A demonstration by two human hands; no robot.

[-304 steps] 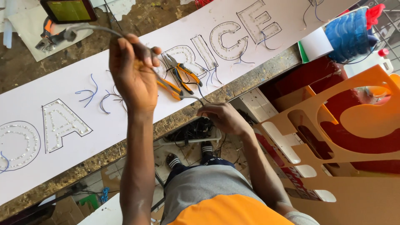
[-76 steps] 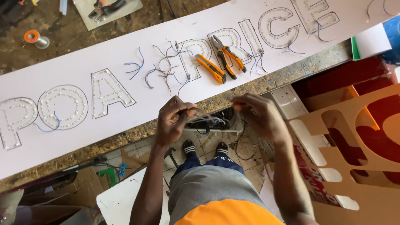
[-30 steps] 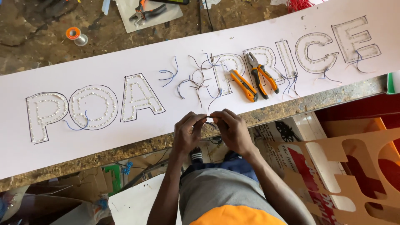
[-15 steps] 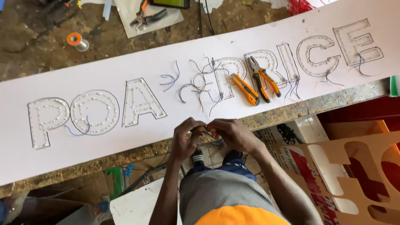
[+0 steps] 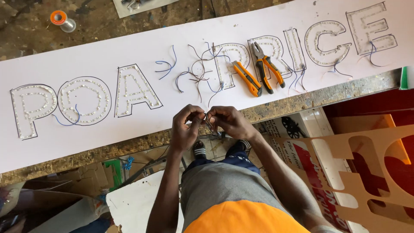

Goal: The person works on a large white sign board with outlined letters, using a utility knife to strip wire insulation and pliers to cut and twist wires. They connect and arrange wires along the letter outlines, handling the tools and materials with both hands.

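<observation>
While our left hand point(image 5: 186, 129) and right hand point(image 5: 228, 123) meet just below the long white signboard point(image 5: 108, 51) on the desk point(image 5: 302, 97), fingers pinched on thin dark wire ends point(image 5: 208, 122), we should twist them evenly and tightly, keeping both strands taut.

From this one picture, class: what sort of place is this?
Probably a sign-making workshop. A long white board with outlined letters studded with small lights lies on a rough bench, orange-handled pliers rest on it, and both hands work thin wires at its edge.
</observation>
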